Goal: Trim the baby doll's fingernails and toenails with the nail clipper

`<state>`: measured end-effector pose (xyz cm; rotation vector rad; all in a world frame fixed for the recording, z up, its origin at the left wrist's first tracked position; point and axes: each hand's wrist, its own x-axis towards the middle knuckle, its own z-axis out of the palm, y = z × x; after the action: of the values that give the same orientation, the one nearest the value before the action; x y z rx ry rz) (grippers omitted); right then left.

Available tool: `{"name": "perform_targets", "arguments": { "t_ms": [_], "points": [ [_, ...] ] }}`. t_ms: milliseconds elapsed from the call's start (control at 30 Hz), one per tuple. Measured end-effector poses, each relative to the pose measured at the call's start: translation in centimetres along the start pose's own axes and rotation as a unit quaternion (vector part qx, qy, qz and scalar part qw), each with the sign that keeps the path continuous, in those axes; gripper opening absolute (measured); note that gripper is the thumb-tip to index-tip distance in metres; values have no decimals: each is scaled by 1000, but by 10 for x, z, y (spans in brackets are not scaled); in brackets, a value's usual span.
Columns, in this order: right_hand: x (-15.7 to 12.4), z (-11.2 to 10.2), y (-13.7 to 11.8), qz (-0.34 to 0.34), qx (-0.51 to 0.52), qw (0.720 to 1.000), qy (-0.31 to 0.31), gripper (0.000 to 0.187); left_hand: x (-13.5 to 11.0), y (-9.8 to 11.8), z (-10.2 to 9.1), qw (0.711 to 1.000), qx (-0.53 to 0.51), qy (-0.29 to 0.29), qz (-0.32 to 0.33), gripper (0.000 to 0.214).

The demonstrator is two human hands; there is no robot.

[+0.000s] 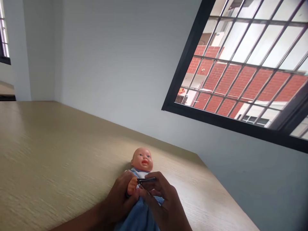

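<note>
A baby doll (141, 159) in blue and white clothes lies face up on the wooden table, its head toward the wall. My left hand (121, 192) is closed around the doll's arm, with the doll's small hand (132, 186) showing between my thumb and fingers. Between the thumb and fingers of my right hand (166, 199) is a metal nail clipper (147, 180), its jaws at the fingertips of the doll's hand. Whether the jaws touch them is too small to tell. Both my hands hide much of the doll's body.
The pale wooden table (60, 154) meets a grey wall (115, 64) at the back, and its right edge slants down beside the doll. A barred window (240, 70) with a dark frame is set in the wall at the upper right.
</note>
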<state>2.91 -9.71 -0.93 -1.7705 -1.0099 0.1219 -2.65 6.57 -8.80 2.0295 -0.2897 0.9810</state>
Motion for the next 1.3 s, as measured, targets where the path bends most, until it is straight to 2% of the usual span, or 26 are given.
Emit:
{"name": "perform_targets", "arguments": {
  "t_ms": [100,433,500,600,700,800,933,1000,1067,1167,1233,1300],
  "points": [
    [1,-1,0,-19,-39,999,2,27,-1,-1,1,1000,-1,10,0,23],
    [4,-4,2,-178,-127,976,-17,16,-1,-3,1,1000,12,18,16,21],
    [4,-6,2,-155,-102,983,-9,18,-2,-4,1,1000,18,17,14,19],
    [4,-7,2,-77,2,997,6,29,-2,-3,1,1000,24,15,6,17],
    [5,-8,0,-50,83,995,-20,35,-1,-1,0,1000,24,7,2,14],
    [5,-11,-2,-43,80,995,-31,34,1,0,0,1000,20,3,-1,13],
    [3,-14,1,-46,23,998,-22,31,0,-1,-1,1000,15,6,-10,16],
    [4,-16,2,-83,-40,996,-12,24,0,0,-1,1000,13,5,-12,17],
    [6,-17,2,-175,-104,979,0,16,-1,1,-1,1000,11,5,-10,19],
    [9,-19,-2,-316,-185,931,-9,14,-1,2,0,1000,11,10,-7,21],
    [10,-20,-8,-363,-233,902,-26,19,0,2,0,1000,12,14,-6,22],
    [10,-21,-15,-387,-272,880,-32,17,1,2,0,1000,14,15,-6,22]
  ]
}}
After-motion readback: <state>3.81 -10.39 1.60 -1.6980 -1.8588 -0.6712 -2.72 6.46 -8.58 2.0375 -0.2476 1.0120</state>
